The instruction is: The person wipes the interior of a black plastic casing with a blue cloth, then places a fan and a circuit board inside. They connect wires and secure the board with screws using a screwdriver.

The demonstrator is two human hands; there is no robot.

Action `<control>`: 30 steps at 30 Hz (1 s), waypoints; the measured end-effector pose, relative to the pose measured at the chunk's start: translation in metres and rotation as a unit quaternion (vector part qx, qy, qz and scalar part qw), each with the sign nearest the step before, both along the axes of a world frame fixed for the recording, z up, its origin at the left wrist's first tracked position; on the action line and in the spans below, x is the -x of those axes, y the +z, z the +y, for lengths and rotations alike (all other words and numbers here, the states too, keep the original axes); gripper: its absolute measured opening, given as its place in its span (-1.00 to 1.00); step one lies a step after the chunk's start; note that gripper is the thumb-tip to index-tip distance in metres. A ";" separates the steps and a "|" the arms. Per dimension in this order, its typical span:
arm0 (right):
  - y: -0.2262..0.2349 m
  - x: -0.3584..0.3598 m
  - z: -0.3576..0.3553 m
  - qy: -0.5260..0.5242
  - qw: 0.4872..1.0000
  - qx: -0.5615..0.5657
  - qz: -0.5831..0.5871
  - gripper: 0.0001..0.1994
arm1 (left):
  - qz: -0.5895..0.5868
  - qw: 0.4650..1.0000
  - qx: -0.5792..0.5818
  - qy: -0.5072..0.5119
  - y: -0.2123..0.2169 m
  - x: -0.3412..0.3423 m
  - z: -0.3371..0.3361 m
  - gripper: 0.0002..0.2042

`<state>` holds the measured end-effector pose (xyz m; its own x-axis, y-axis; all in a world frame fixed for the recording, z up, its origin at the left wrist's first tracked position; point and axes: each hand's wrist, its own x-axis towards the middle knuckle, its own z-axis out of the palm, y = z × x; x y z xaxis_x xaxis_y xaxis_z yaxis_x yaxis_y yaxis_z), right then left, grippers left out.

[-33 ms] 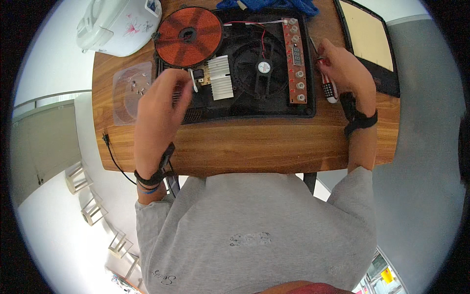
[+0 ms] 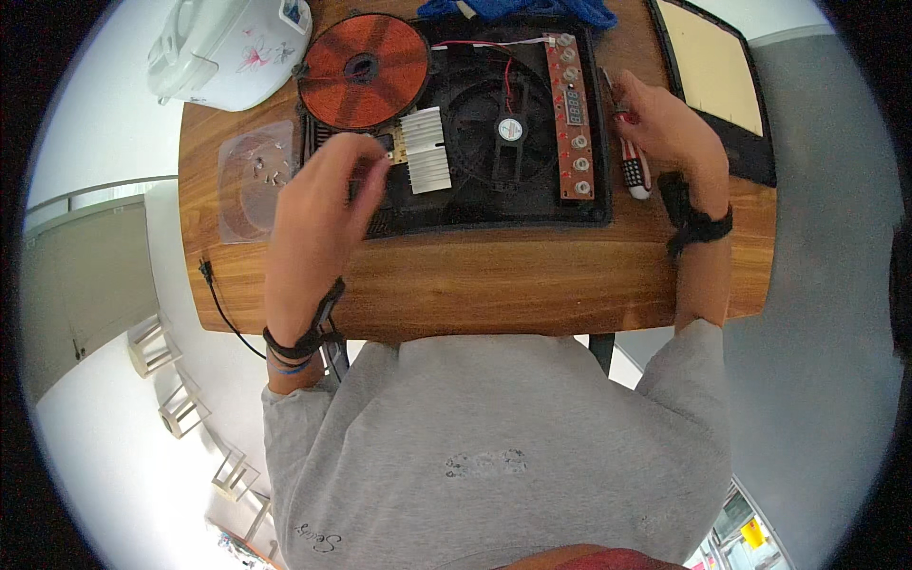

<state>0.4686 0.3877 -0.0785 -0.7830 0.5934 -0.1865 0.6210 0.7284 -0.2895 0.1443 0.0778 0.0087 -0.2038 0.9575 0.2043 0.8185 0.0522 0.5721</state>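
The opened induction cooker base (image 2: 475, 214) lies on the table in front of me. It carries an orange-red wound coil (image 2: 397, 87), a silver finned heat sink (image 2: 427, 161), a fan (image 2: 511, 131) and a reddish control board (image 2: 575, 142) with buttons and a small display. My left hand (image 2: 328, 199) is over the base's left side beside the heat sink, fingers curled in and slightly blurred; what they hold, if anything, is hidden. Just right of the base, my right hand (image 2: 670, 123) is closed around a red, white and black screwdriver (image 2: 636, 176), its handle end toward me.
A clear plastic tray (image 2: 237, 199) with several small screws lies at left, below a white floral rice cooker (image 2: 233, 57). A black-framed panel (image 2: 708, 76) rests at right; blue cloth (image 2: 532, 11) lies behind. A black plug (image 2: 204, 271) and cord hang over the table's left side.
My left hand has shifted slightly right toward the heat sink. A white piece seen by its fingertips before is now out of sight. My right hand stays put.
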 end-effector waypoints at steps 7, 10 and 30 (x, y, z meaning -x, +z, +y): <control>0.014 0.023 0.019 0.053 0.998 0.036 -0.008 -0.75 | -0.028 0.979 -0.002 -0.200 -0.010 -0.049 0.047 -0.87; 0.030 0.029 0.017 -0.031 0.981 0.182 -0.052 -0.76 | -0.026 0.964 0.002 -0.263 -0.022 -0.070 0.065 -0.84; -0.016 -0.001 0.055 0.061 0.968 0.242 0.023 -0.78 | 0.021 0.957 -0.038 -0.286 -0.052 -0.115 0.103 -0.84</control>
